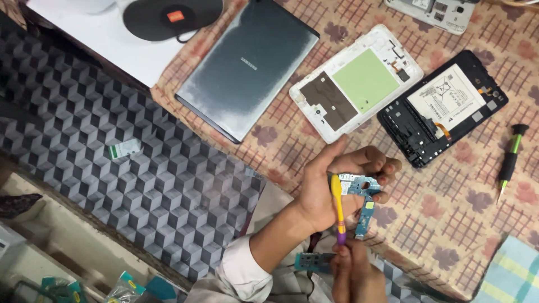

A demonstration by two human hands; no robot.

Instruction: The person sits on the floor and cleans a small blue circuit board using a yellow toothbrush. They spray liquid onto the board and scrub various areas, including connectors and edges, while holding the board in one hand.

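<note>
The left hand [337, 185] is closed around a small blue circuit board [359, 188], an irregular flat piece with a narrow tongue extending downward; the fingers curl over its upper edge and the thumb points up. The right hand [353, 275] pinches the purple lower end of a slim yellow tool [338, 207], a smooth plastic stick whose rounded yellow tip rests against the left edge of the circuit board. A second small teal board piece [313, 261] sits just left of the right hand; whether that hand holds it cannot be determined. All positions below are given relative to the circuit board. Directly above it lies a white tablet frame [355, 84], rectangular with rounded corners, carrying a matt green panel and a brown panel. Above and to the right lies a black tablet chassis [410, 132] fitted with a flat white battery [446, 98]. Above and to the left lies a dark grey tablet [247, 67] with a smooth, slightly reflective back. To the right rests a screwdriver [510, 160] with a black and green handle. Beneath everything is a beige checked cloth [449, 224] with a leaf pattern; to the left is a surface with a grey cube pattern [140, 168].
</note>
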